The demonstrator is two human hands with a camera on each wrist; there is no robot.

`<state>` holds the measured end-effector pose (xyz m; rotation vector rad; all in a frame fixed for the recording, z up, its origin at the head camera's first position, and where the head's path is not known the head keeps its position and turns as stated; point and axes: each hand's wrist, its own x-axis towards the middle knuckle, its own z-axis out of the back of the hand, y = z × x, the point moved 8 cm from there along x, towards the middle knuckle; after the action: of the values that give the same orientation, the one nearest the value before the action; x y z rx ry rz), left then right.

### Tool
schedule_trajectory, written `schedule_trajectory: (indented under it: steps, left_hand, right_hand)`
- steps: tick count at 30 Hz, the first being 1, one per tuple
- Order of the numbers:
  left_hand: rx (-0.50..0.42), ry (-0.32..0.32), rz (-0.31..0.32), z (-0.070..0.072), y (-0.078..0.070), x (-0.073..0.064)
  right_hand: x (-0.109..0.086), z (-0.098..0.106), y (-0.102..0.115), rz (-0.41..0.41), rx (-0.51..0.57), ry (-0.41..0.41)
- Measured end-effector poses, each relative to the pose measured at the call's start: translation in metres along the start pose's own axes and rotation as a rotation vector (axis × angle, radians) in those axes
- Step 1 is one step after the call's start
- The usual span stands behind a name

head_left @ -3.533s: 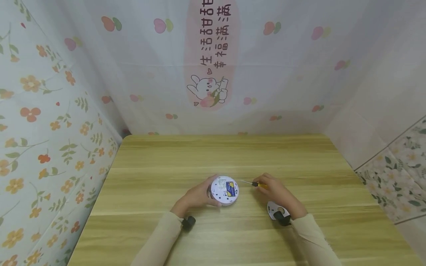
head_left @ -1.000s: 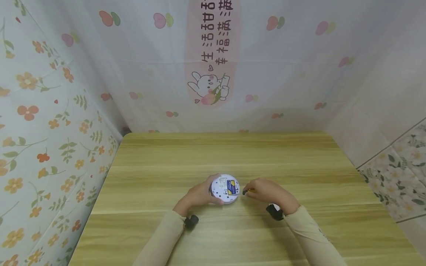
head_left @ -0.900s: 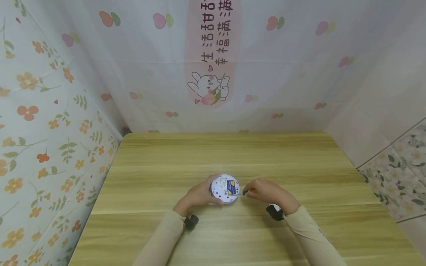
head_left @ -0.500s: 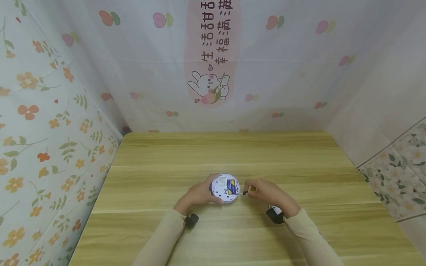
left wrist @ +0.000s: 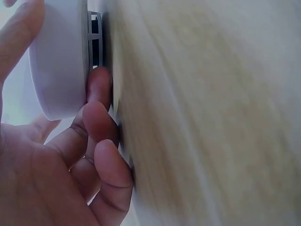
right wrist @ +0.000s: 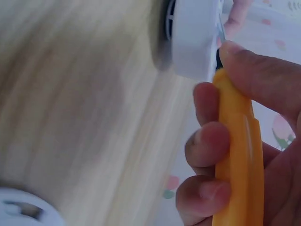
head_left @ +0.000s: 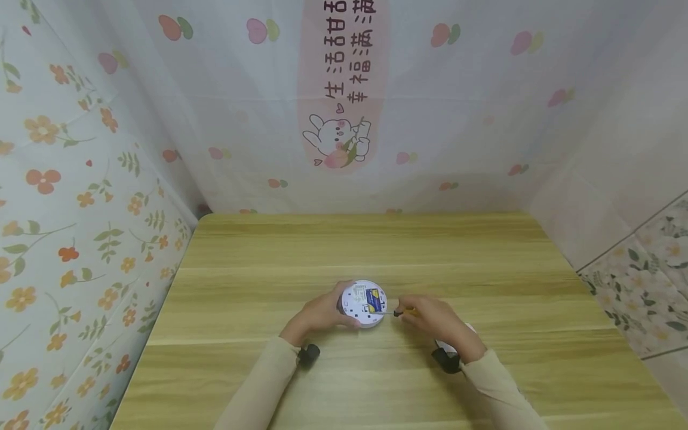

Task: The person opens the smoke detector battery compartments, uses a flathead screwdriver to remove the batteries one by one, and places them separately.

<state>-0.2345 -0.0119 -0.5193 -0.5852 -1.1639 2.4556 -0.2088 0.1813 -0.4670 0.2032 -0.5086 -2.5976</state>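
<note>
A round white smoke alarm (head_left: 355, 307) stands with its back facing up. A blue and yellow battery (head_left: 374, 300) sits in its compartment. My left hand (head_left: 321, 313) grips the alarm's left side, thumb at the near edge; in the left wrist view, curled fingertips (left wrist: 113, 165) reach beneath it beside a slotted vent (left wrist: 95, 40). My right hand (head_left: 430, 316) holds a screwdriver, its orange handle (right wrist: 241, 155) lying along the curled fingers and the thumb near the black collar. The thin shaft (head_left: 384, 313) points left across the alarm's back, its tip at the battery's near end.
A flat white round plate (right wrist: 28, 209) with cutouts lies on the wood-grain table (head_left: 258, 257), partly hidden under my right wrist in the head view. Black wrist cameras (head_left: 309, 356) sit on both wrists. Patterned curtains (head_left: 242, 119) close off the back and sides.
The screwdriver was apart from the alarm at first; it has moved left so its tip meets the battery. Over the last second the right hand has shifted slightly; the left hand keeps its grip.
</note>
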Motion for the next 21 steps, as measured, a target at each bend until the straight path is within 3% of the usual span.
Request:
schedule_trajectory:
  steps: [9, 14, 21]
  left_hand:
    - [0.005, 0.004, -0.007, 0.001, 0.001, 0.001]
    - [0.002, 0.002, 0.002, 0.002, 0.002, 0.001]
    - [-0.024, 0.006, 0.005, 0.0, 0.002, 0.001]
  right_hand:
    - [-0.004, -0.006, -0.005, -0.018, 0.069, -0.065]
    - [-0.005, -0.008, -0.009, -0.025, 0.145, -0.073]
    - [-0.004, -0.01, -0.012, -0.032, 0.173, -0.073]
